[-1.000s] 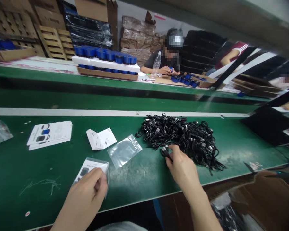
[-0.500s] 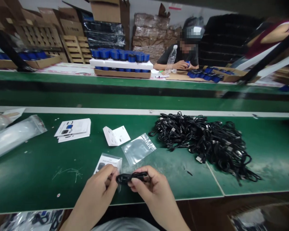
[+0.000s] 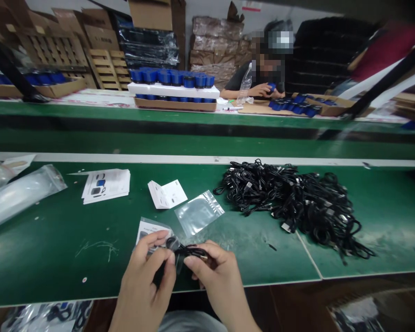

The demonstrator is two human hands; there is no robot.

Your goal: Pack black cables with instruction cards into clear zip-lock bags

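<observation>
My right hand [image 3: 216,267] is closed around a coiled black cable [image 3: 190,251], thumb on top. With finger and thumb, my left hand [image 3: 154,263] grips the edge of a clear plastic bag [image 3: 173,229] holding a printed leaflet [image 3: 154,227]. The left end of the coil lies at the bag's mouth; how far inside it is I cannot tell. Just beyond my hands a flat clear zip bag [image 3: 199,213] rests on the green table, beside a folded leaflet [image 3: 168,194].
A large heap of black cables [image 3: 290,198] covers the right of the table [image 3: 383,212]. Stacked leaflets [image 3: 105,186] and a bundle of plastic bags [image 3: 24,196] lie left. Across the bench a person [image 3: 263,87] handles a blue item near blue-topped items [image 3: 173,77]. A bottle [image 3: 245,85] stands there.
My left hand has shifted onto the bag's edge, its fingers spreading more. The cable coil has tilted, its left end now higher and against the bag. The top sheet of the leaflet stack has lifted slightly.
</observation>
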